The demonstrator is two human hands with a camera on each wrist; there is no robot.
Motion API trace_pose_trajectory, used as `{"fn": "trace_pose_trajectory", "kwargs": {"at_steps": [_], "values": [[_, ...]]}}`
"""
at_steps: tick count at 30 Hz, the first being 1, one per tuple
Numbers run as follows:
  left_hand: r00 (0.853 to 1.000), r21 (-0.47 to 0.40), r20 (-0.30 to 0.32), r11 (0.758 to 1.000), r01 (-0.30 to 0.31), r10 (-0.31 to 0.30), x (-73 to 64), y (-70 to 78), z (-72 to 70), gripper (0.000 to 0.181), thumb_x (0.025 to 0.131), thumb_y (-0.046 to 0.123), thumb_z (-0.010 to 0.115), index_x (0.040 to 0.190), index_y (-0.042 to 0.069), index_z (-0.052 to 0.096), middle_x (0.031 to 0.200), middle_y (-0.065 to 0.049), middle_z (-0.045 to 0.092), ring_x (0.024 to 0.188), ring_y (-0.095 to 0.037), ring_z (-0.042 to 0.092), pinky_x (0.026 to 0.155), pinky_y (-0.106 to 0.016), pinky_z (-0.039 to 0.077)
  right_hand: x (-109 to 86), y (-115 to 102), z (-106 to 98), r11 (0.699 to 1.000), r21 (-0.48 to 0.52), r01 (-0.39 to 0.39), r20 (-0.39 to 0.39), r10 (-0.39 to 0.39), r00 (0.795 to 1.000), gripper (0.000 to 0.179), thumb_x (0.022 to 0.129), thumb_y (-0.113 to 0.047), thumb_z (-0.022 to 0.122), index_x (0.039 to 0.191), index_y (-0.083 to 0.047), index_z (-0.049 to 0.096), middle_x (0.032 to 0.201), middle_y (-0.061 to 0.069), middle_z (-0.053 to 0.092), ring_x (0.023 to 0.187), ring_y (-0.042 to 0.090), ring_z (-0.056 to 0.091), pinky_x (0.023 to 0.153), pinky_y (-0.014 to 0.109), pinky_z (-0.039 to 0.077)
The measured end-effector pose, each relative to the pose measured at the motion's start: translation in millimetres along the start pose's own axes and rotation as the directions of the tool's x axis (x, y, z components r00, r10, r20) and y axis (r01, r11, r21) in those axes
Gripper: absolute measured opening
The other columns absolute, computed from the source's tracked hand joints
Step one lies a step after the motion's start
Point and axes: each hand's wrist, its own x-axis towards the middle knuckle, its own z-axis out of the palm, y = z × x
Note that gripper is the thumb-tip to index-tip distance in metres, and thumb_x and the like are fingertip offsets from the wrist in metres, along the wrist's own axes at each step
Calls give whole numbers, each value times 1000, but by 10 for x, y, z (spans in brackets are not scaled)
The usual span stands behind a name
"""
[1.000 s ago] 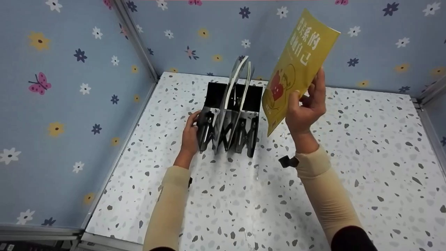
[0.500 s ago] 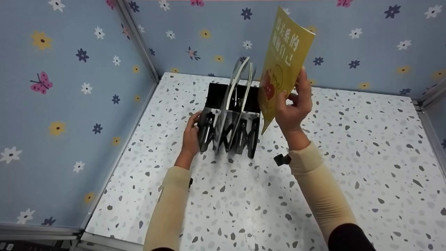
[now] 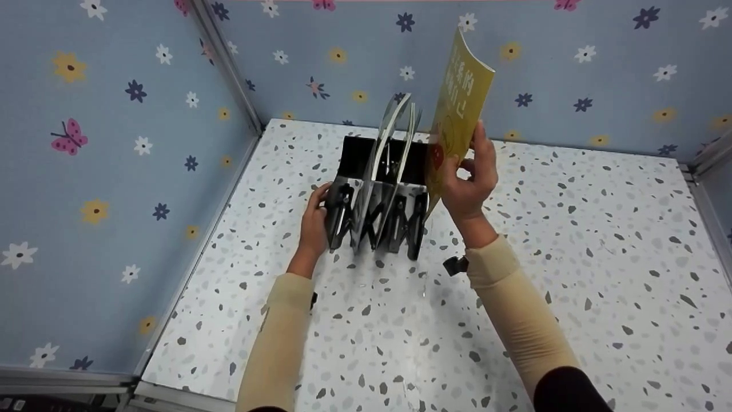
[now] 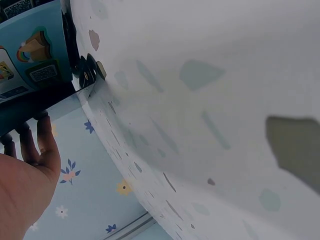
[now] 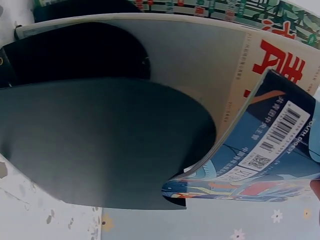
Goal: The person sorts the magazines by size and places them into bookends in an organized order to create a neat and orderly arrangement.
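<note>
A black book rack [image 3: 355,155] with crisscross bars stands on the table, holding a couple of thin magazines [image 3: 405,143] upright. My left hand [image 3: 313,226] touches the rack's left end; in the left wrist view, its fingers [image 4: 46,142] lie against the outer face of the end panel. My right hand [image 3: 472,186] pinches a thin yellow magazine [image 3: 462,103] by its right edge, upright and curved, at the rack's right end. The right wrist view shows its dark blue back cover [image 5: 280,132] beside the rounded end panel [image 5: 105,145]. Whether its lower edge is inside the rack I cannot tell.
The white speckled table [image 3: 572,274] extends to the right and in front of the rack. Blue flowered panels [image 3: 572,74] rise behind and on the left. A metal post [image 3: 223,63] stands at the back left corner.
My right hand has carried the yellow magazine left and slightly down to the rack's right end, turning it more edge-on. The left hand and the rack have stayed in place.
</note>
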Motion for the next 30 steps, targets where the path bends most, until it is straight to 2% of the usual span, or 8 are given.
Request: {"fn": "trace_pose_trajectory", "kwargs": {"at_steps": [4,12,23,30], "values": [[1000,-11,0,1000,6,-6,6,-7,0,57,91,3,26,146,9,40,142,-30,35,113,-47,43,102,-64,30,-17,17,6,1000,-3,5,-7,-5,1000,68,77,11,55,137,-21,56,105,16,65,83,19,61,53,12,39],[1000,28,-4,1000,-4,4,-7,6,-4,56,92,3,26,146,7,39,136,-17,44,101,-23,51,98,-59,35,-52,13,42,1000,-13,25,-20,-25,999,69,76,13,54,137,-20,56,104,17,64,83,21,62,53,16,45],[1000,17,-10,1000,-10,10,-1,-6,1,57,91,1,26,146,6,39,133,-16,45,94,-19,52,89,-47,42,-73,-32,80,1000,2,29,-29,-29,999,73,75,13,55,137,-25,55,102,18,64,85,20,61,55,18,48],[999,62,-9,998,-32,32,-15,9,5,56,91,2,27,145,7,41,134,-18,46,96,-21,52,92,-51,40,-43,-89,118,999,32,30,-75,-27,997,76,74,14,54,137,-27,55,106,19,64,85,22,62,54,18,46]]}}
